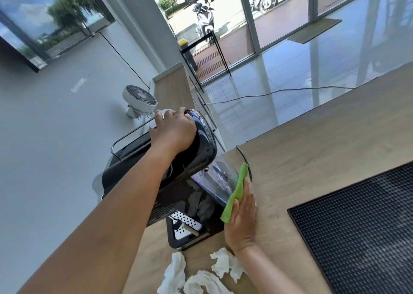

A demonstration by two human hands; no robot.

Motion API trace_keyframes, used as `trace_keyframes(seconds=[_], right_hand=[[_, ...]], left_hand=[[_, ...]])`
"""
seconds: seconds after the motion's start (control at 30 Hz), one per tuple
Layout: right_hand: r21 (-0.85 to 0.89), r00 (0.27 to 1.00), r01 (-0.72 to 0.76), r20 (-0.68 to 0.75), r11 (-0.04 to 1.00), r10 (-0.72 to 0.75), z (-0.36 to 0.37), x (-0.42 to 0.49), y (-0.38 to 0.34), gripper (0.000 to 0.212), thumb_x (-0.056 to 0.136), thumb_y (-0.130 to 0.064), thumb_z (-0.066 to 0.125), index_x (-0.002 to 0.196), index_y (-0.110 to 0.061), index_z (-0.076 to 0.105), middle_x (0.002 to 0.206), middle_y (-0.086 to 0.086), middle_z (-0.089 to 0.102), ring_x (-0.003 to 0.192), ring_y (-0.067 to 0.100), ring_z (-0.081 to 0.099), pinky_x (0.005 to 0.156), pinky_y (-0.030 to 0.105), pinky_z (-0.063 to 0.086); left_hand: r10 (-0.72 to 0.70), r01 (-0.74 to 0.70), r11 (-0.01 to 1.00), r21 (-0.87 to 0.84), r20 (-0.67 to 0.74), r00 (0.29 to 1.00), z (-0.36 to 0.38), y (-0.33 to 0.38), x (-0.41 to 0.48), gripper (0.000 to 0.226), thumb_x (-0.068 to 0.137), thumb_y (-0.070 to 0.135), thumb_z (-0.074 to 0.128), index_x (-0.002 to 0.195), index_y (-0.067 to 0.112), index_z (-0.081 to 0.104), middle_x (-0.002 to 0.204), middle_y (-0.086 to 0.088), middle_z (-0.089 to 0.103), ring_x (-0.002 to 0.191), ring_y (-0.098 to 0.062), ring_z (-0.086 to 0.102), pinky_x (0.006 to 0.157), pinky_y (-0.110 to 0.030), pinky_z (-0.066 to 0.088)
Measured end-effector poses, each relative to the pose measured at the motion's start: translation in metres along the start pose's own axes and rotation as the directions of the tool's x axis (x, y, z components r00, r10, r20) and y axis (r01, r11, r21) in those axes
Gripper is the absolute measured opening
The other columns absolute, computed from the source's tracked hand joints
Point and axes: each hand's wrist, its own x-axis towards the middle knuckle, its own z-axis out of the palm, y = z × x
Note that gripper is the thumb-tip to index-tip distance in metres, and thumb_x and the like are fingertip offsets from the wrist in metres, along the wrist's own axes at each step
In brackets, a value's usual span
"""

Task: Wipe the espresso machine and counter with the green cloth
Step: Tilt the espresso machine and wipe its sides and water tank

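Observation:
A black espresso machine point(201, 150) stands on the wooden counter point(312, 150), with a perforated metal drip tray point(185, 225) at its base. My left hand point(173, 130) rests on top of the machine, fingers curled over its far upper edge. My right hand point(242, 217) presses the green cloth point(234, 193) flat against the machine's right side, over the clear water tank point(220, 177). The cloth hangs folded between my palm and the tank.
Crumpled white paper towels point(201, 276) lie on the counter near its front edge. A black rubber bar mat point(362, 224) covers the counter at right. A small white fan point(139, 99) stands behind the machine, and a black cable point(244, 159) runs beside the tank.

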Motion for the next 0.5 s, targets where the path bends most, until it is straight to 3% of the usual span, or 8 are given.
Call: trace_keyframes(seconds=[0.07, 0.17, 0.3, 0.37, 0.5], right_hand=[[0.067, 0.998, 0.037, -0.059, 0.997, -0.033, 0.001, 0.008, -0.037, 0.053, 0.102, -0.05, 0.012, 0.154, -0.039, 0.009, 0.16, -0.001, 0.023, 0.147, 0.02, 0.026, 0.111, 0.059, 0.028], [0.166, 0.962, 0.255, -0.141, 0.953, -0.233, 0.003, 0.024, -0.108, 0.056, 0.104, -0.04, 0.024, 0.152, -0.012, 0.022, 0.157, 0.012, 0.031, 0.145, 0.029, 0.03, 0.113, 0.057, 0.029], [0.097, 0.939, 0.328, -0.143, 0.94, -0.313, 0.009, 0.03, -0.093, 0.057, 0.103, -0.042, 0.023, 0.15, -0.011, 0.023, 0.154, 0.016, 0.036, 0.142, 0.03, 0.035, 0.112, 0.053, 0.031], [0.03, 0.971, 0.226, -0.085, 0.974, -0.223, 0.011, 0.015, -0.043, 0.058, 0.103, -0.045, 0.02, 0.153, -0.015, 0.021, 0.157, 0.01, 0.032, 0.144, 0.026, 0.032, 0.111, 0.054, 0.031], [-0.062, 0.997, -0.079, -0.007, 0.995, 0.079, 0.005, -0.012, 0.009, 0.059, 0.099, -0.057, 0.007, 0.154, -0.037, -0.003, 0.163, -0.001, 0.016, 0.15, 0.015, 0.015, 0.116, 0.055, 0.022]], left_hand=[[0.0, 0.0, 1.0, 0.007, -0.008, 1.0, 0.0, -0.001, 0.001, 0.053, 0.1, 0.032, 0.018, 0.152, 0.028, 0.025, 0.16, -0.005, 0.021, 0.15, -0.027, 0.003, 0.115, -0.055, 0.011], [0.001, -0.001, 1.0, 0.013, -0.014, 1.0, 0.0, -0.001, 0.004, 0.052, 0.1, 0.032, 0.019, 0.152, 0.028, 0.026, 0.16, -0.005, 0.021, 0.149, -0.027, 0.004, 0.115, -0.054, 0.012], [-0.005, 0.005, 1.0, 0.017, -0.011, 1.0, 0.002, -0.002, 0.005, 0.053, 0.1, 0.032, 0.019, 0.152, 0.028, 0.026, 0.16, -0.005, 0.022, 0.15, -0.027, 0.005, 0.115, -0.053, 0.011], [-0.002, 0.002, 1.0, 0.016, -0.013, 1.0, 0.002, -0.004, 0.007, 0.053, 0.1, 0.032, 0.019, 0.152, 0.028, 0.027, 0.16, -0.005, 0.021, 0.15, -0.027, 0.004, 0.116, -0.054, 0.01], [-0.001, 0.001, 1.0, 0.013, -0.01, 1.0, 0.002, -0.002, 0.005, 0.052, 0.1, 0.032, 0.019, 0.152, 0.028, 0.027, 0.161, -0.004, 0.02, 0.15, -0.028, 0.003, 0.115, -0.055, 0.01]])
